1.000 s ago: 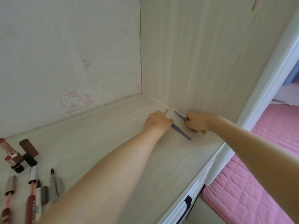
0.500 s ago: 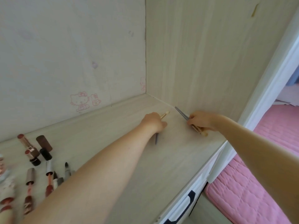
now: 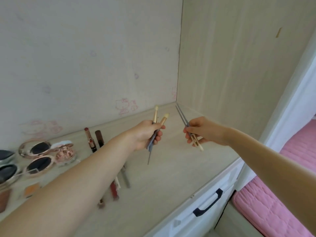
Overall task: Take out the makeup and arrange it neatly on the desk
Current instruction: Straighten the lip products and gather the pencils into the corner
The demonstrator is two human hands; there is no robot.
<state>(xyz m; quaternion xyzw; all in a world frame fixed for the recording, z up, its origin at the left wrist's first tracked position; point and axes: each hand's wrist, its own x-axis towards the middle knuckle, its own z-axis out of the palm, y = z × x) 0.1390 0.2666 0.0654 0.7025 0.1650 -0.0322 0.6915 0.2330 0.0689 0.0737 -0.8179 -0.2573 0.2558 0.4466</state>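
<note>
Above the right end of the desk (image 3: 171, 168), both hands are holding small makeup brushes clear of the surface. The left hand (image 3: 147, 135) is gripping two brushes (image 3: 158, 124) with its fingers curled round them, pale tips pointing up and grey handles hanging down. The right hand (image 3: 200, 132) is pinching another pair of brushes (image 3: 188, 128) the other way round, grey handles rising toward the corner and tips pointing down.

Further left on the desk, lipsticks (image 3: 90, 141), pencils (image 3: 125, 177) and open compacts (image 3: 37, 147) are already lying in rows, so the sorting looks well along, and the step in hand seems to be placing these brushes. The next move probably calls for turning both bundles the same way, then laying them side by side in the bare stretch just right of the pencils, parallel to the existing rows.
</note>
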